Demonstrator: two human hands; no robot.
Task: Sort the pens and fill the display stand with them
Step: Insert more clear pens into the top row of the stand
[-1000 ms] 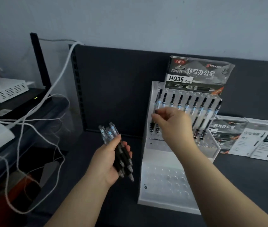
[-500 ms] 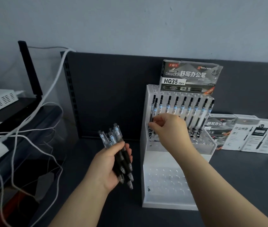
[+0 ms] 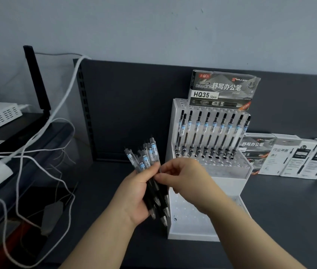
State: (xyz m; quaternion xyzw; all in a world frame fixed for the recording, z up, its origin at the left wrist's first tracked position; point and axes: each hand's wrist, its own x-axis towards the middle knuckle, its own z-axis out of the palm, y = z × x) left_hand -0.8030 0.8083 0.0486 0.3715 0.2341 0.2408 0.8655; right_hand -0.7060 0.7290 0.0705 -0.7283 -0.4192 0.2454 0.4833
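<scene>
Several pens (image 3: 147,154) fan out of the left hand (image 3: 134,195), which grips them round their dark lower barrels. Their tips point down and their long axes lean up and right toward the display stand (image 3: 231,185). The right hand (image 3: 184,177) meets the bundle from the right, thumb and forefinger pinching a barrel; which pen it has is hard to tell. The stand is just right of both hands, nearer the right one. Its back row of pens (image 3: 206,131) stands upright, with open holes in front. The right forearm hides part of the lower tier.
</scene>
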